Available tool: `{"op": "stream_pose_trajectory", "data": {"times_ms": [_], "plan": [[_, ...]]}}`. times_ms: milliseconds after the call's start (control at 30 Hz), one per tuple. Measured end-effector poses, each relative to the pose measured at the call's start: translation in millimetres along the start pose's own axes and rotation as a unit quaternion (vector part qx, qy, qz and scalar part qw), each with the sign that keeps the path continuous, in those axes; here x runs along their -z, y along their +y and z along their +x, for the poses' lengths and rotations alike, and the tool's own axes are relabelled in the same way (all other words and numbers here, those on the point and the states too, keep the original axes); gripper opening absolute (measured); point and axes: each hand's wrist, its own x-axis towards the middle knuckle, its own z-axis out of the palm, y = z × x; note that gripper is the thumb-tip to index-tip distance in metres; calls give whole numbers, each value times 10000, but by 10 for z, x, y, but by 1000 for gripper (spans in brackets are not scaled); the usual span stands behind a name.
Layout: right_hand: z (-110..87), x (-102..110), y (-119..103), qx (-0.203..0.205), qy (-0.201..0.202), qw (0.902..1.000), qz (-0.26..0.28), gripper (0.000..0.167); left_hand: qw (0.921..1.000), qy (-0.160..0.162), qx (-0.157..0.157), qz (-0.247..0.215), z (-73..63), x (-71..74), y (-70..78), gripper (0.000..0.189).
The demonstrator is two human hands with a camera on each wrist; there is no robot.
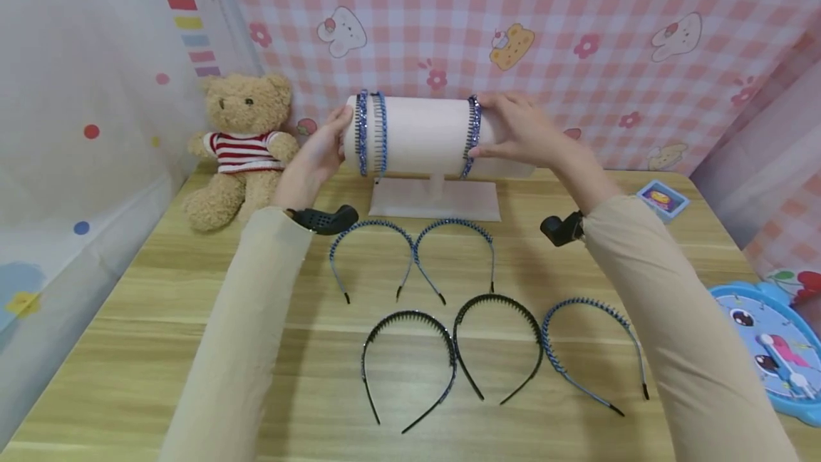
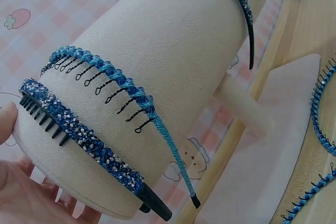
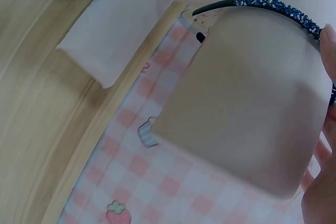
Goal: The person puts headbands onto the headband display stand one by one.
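A person's two bare hands work at a pale, level display roll (image 1: 426, 135) on a stand. The right hand (image 1: 526, 130) is spread in a wide curve over the roll, thumb and finger holding a glittery blue headband (image 1: 473, 130) that arches over its right part. The left hand (image 1: 317, 159) grips the roll's left end, thumb at the side, fingers curled behind the rim. Just beside it sit a second glittery headband (image 1: 362, 134) and a blue wrapped headband (image 1: 383, 137).

The held band looks light, springy and fairly stiff; its grainy surface should resist slipping. The smooth sides suit a grip better than the thin comb teeth, which could bend or snag.

The stand's base (image 1: 410, 202) is near the back edge of the bench (image 1: 160, 348), close to a checked cloth (image 1: 590, 105). Bare roll lies between the glittery headband and the wrapped one. In front, five loose headbands (image 1: 410, 316) limit room; a teddy bear (image 1: 253, 113) sits near the left hand.
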Motion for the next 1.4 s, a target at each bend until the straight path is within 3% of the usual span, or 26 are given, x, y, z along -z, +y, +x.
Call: {"op": "stream_pose_trajectory", "data": {"times_ms": [400, 1400], "plan": [[279, -81, -195, 431, -221, 9988, 5, 84, 10000, -61, -31, -29, 9, -7, -48, 59], [534, -275, -561, 992, -159, 9945, -298, 87, 9999, 28, 47, 144, -29, -90, -43, 56]]}}
